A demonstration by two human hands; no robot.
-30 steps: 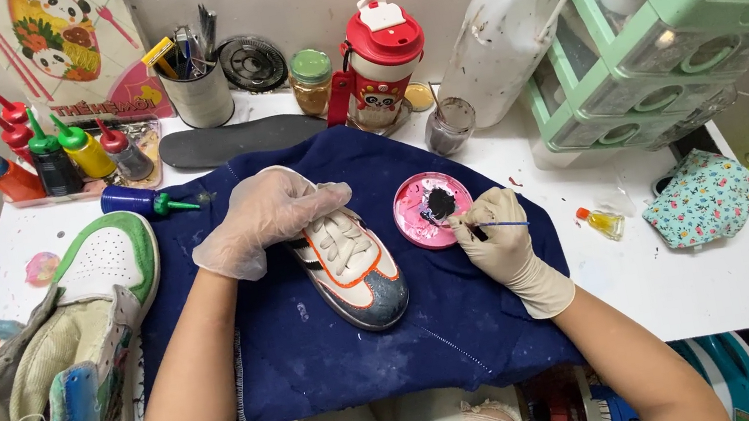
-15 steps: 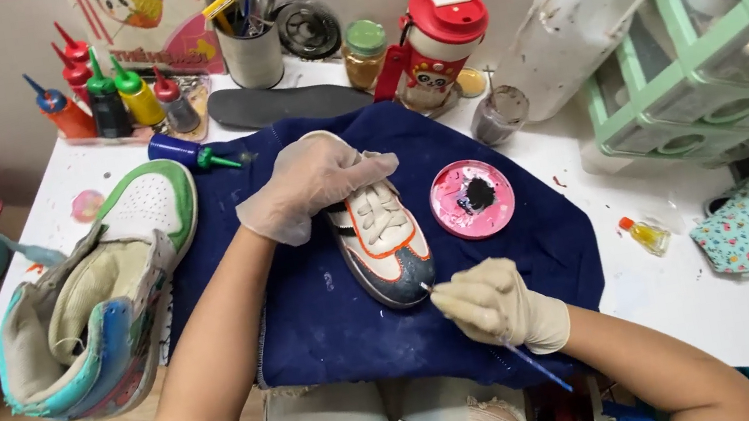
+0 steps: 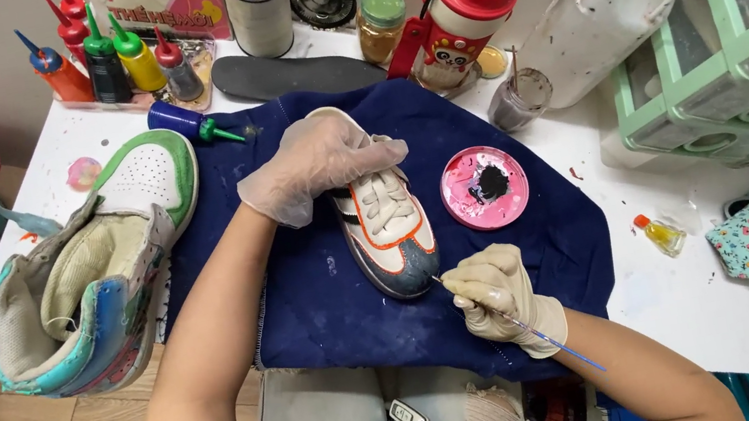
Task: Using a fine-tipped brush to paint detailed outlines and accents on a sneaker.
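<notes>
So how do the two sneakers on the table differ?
The small sneaker is low-cut, laced, orange-trimmed, and lies on the blue cloth under the left hand. The big sneaker is high-cut, green-toed, unlaced and untouched. Both lie toe away from the person.

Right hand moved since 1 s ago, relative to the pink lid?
Yes. The right hand with the brush left the pink lid and came toward the person, to the small shoe's toe.
</notes>
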